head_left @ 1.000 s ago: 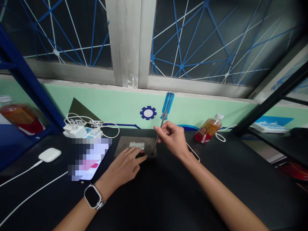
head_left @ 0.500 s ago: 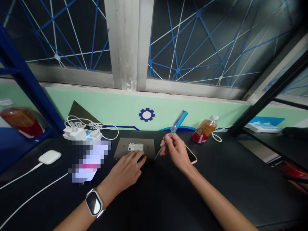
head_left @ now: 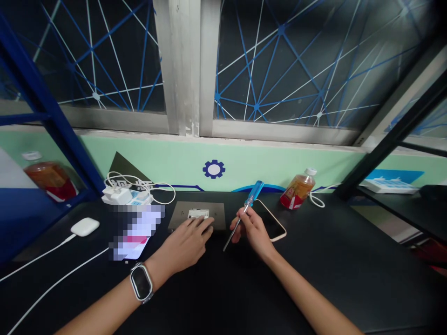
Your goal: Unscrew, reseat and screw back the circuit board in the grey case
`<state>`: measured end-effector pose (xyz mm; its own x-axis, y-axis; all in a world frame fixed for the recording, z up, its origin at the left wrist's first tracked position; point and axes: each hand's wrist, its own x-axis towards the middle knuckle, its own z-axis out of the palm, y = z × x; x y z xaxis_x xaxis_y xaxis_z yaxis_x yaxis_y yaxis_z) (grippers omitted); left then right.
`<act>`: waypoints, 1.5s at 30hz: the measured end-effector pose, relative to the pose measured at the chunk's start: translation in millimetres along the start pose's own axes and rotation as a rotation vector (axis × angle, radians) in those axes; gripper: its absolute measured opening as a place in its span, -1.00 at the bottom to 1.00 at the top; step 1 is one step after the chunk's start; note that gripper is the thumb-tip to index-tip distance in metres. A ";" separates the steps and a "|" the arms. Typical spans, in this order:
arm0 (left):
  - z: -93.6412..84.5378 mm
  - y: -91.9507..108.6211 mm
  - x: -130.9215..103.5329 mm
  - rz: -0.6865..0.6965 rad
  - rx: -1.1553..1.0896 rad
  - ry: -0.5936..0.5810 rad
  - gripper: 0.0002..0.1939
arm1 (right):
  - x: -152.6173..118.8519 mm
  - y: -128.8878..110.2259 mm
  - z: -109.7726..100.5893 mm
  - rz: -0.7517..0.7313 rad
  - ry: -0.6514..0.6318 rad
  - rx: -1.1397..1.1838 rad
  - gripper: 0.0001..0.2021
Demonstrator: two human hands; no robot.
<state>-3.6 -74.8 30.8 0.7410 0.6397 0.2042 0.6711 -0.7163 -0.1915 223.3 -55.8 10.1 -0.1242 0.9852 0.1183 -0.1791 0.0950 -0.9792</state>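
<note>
My right hand (head_left: 256,232) grips a screwdriver (head_left: 254,191) by its metal shaft, just below the clear blue handle. The handle points up and away, while the tip slants down to the left, near the front right corner of a flat dark-grey box-like object (head_left: 218,215). A white printed label (head_left: 198,213) lies on that object's top face. My left hand (head_left: 186,239) rests over its front edge with fingers stretched out, covering part of the label. A silver watch (head_left: 141,282) is on my left wrist.
A phone with a pale rim (head_left: 277,237) lies behind my right hand. Drink bottles (head_left: 298,190) (head_left: 52,179) stand at both sides. On the left are a power strip with cables (head_left: 125,197), a pixelated lit screen (head_left: 139,232) and a white earbud case (head_left: 85,226).
My right hand has lowered the screwdriver, and its tip has come nearer to me. My left hand stays on the grey object. The whole view has shifted slightly.
</note>
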 end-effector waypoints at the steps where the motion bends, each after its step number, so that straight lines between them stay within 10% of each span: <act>1: -1.6 -4.0 0.1 -0.003 -0.031 0.006 -0.58 | -0.4 0.4 -0.1 0.002 -0.004 0.006 -0.68; 12: 18.1 -66.0 52.6 -0.115 -0.406 -0.209 0.02 | 0.5 4.3 -1.0 0.013 -0.020 0.015 -0.67; 25: 14.7 -55.7 39.6 -0.459 -0.083 0.007 -0.45 | -4.3 -2.0 5.2 0.029 -0.032 -0.008 -0.64; 33: 48.4 -59.2 60.2 -0.186 -0.352 0.130 -0.56 | -3.2 0.5 7.8 0.031 -0.016 -0.027 -0.62; 45: 53.8 -52.3 40.8 -0.299 -0.452 0.156 -0.55 | 27.1 -18.8 23.7 -0.149 -0.018 -0.131 -0.71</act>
<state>-7.2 3.8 -2.6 0.4851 0.8089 0.3322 0.7489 -0.5804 0.3196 200.1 -34.2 35.7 -0.1238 0.9562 0.2651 -0.0681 0.2584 -0.9637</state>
